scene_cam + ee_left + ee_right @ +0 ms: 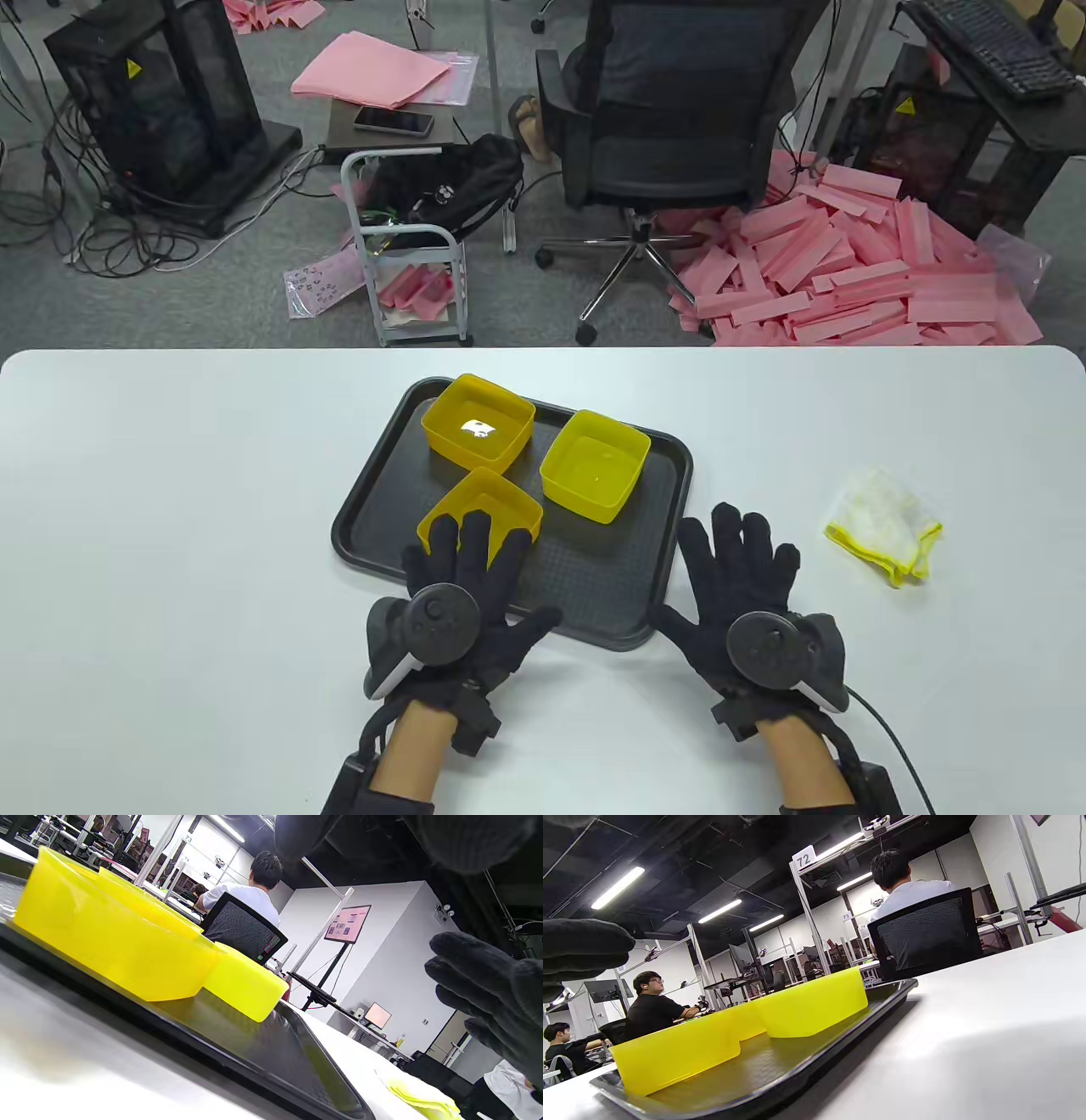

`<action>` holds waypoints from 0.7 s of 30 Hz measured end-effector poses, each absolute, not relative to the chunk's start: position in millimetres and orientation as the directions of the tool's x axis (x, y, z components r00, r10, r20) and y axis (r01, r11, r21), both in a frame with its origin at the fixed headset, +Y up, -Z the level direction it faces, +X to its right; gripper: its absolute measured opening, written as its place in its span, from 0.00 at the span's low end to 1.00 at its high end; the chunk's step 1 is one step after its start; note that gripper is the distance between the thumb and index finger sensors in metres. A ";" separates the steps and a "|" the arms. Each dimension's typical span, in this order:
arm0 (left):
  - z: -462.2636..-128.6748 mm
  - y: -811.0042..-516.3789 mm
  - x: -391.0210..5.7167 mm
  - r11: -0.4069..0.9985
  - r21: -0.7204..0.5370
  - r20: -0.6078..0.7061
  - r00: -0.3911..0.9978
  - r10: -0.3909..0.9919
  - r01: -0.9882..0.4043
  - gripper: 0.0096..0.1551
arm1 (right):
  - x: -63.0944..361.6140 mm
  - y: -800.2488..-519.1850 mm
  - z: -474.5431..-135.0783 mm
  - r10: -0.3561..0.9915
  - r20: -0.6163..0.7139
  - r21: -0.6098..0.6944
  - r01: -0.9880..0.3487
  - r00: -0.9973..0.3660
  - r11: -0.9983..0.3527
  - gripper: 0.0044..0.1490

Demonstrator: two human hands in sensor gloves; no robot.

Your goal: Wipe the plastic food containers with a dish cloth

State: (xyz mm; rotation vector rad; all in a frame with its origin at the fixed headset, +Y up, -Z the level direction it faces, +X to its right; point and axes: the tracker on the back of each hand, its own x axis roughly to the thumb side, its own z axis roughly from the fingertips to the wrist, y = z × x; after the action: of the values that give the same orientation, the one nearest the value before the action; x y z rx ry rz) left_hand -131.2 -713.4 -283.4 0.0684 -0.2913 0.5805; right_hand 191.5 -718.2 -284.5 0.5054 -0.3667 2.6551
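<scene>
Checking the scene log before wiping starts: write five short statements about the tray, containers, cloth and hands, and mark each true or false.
1. Three yellow plastic containers sit on the black plastic tray. True.
2. The crumpled white dish cloth with yellow edging lies inside a container. False: it lies on the white table, to the right of the tray.
3. The right hand grips the cloth. False: it is spread open beside the tray, apart from the cloth.
4. The left hand reaches over the tray at the nearest container. True.
5. The containers are stacked. False: they stand separately.
</scene>
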 end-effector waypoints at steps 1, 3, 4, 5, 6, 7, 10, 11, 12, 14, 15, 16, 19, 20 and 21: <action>-283.0 -712.8 -131.5 0.834 -0.017 0.292 0.795 0.531 -0.551 0.57 | 191.1 -718.7 -284.6 0.343 0.398 -0.172 -0.437 -0.851 -0.883 0.60; -282.8 -712.4 -132.4 0.825 -0.010 0.295 0.787 0.542 -0.565 0.57 | 190.6 -718.9 -285.0 0.342 0.397 -0.167 -0.434 -0.851 -0.885 0.60; -282.7 -712.2 -132.7 0.825 -0.010 0.293 0.787 0.543 -0.566 0.57 | 190.6 -718.7 -285.2 0.342 0.395 -0.167 -0.433 -0.852 -0.886 0.60; -282.7 -712.0 -133.3 0.825 -0.011 0.291 0.787 0.543 -0.565 0.57 | 190.6 -718.6 -285.4 0.342 0.394 -0.166 -0.432 -0.853 -0.887 0.60; -282.4 -711.8 -133.7 0.826 -0.013 0.287 0.789 0.543 -0.564 0.57 | 190.5 -718.6 -285.4 0.342 0.393 -0.163 -0.431 -0.854 -0.888 0.59; -282.1 -711.6 -134.1 0.827 -0.013 0.284 0.791 0.542 -0.562 0.57 | 190.5 -718.7 -285.3 0.343 0.392 -0.162 -0.431 -0.854 -0.888 0.60; -280.3 -711.0 -136.8 0.821 -0.013 0.276 0.787 0.552 -0.571 0.57 | 190.2 -718.1 -284.8 0.342 0.388 -0.156 -0.427 -0.856 -0.891 0.59; -279.8 -711.0 -137.7 0.818 -0.008 0.274 0.785 0.555 -0.576 0.57 | 190.1 -718.2 -284.9 0.343 0.388 -0.156 -0.428 -0.856 -0.890 0.59; -279.6 -711.4 -139.5 0.813 -0.001 0.270 0.783 0.561 -0.582 0.57 | 189.8 -718.3 -285.2 0.344 0.387 -0.157 -0.429 -0.855 -0.890 0.59; -279.7 -712.4 -143.9 0.810 0.011 0.246 0.787 0.566 -0.586 0.56 | 189.5 -718.5 -285.4 0.343 0.387 -0.151 -0.426 -0.856 -0.892 0.59; -280.0 -712.7 -145.8 0.807 0.018 0.234 0.787 0.570 -0.590 0.56 | 189.5 -718.5 -285.2 0.346 0.387 -0.151 -0.428 -0.855 -0.891 0.59; -280.3 -712.8 -149.1 0.800 0.034 0.218 0.786 0.579 -0.599 0.55 | 189.5 -718.4 -285.0 0.349 0.388 -0.151 -0.433 -0.853 -0.889 0.59; -281.6 -711.2 -156.0 0.787 0.127 0.165 0.795 0.583 -0.604 0.52 | 190.4 -716.4 -284.8 0.361 0.386 -0.151 -0.444 -0.849 -0.883 0.59; -283.0 -709.9 -158.5 0.790 0.163 0.143 0.806 0.574 -0.591 0.51 | 191.1 -715.2 -284.6 0.373 0.386 -0.153 -0.457 -0.844 -0.876 0.59; -284.0 -709.6 -159.2 0.794 0.184 0.124 0.815 0.566 -0.579 0.49 | 191.6 -714.4 -284.4 0.379 0.384 -0.151 -0.463 -0.842 -0.874 0.59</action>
State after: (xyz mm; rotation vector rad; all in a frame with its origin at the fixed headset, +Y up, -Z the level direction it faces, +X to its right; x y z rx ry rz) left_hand -159.2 -709.6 -284.0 0.2186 -0.0636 0.6159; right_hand 191.6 -714.4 -284.4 0.4809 -0.3306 2.6319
